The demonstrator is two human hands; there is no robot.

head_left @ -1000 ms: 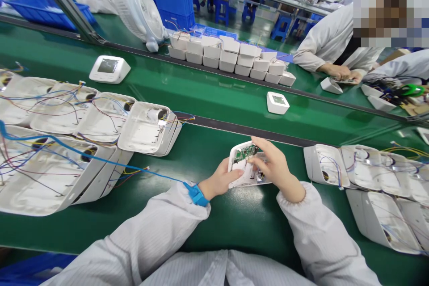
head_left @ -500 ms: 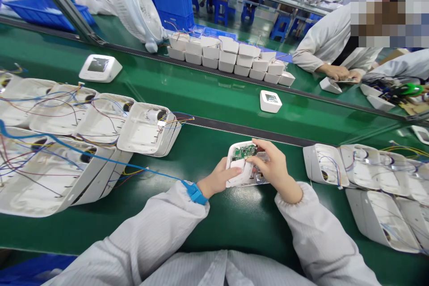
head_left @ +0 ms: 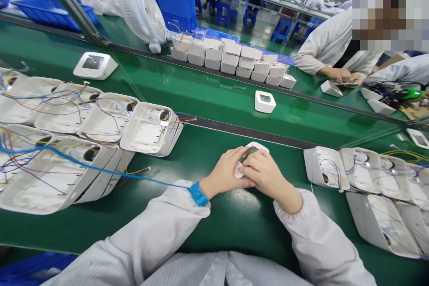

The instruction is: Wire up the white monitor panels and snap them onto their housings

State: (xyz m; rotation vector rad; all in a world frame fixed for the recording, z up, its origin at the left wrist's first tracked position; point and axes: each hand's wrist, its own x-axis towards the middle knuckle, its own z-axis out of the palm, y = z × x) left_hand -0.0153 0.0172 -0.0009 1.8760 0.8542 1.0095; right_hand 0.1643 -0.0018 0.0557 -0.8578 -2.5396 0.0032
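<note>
Casing (head_left: 257, 145) is now showing its screen (head_left: 247, 155), circuit board turned from view, near the black rail (head_left: 248, 132); left hand (head_left: 230, 170) and right hand (head_left: 267, 175) are gripping it, attention apparently shifting frontward.

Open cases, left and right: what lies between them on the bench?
In the head view, the left hand and right hand, holding a white device.

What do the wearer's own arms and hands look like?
Left sleeve and right sleeve: loose, white, faintly striped fabric, gathered at the cuffs. Left hand and right hand: bare, no gloves. Left wrist: blue strap with a blue cord running toward the picture's left edge. No strap shows on the right wrist. No readable markings.
</note>
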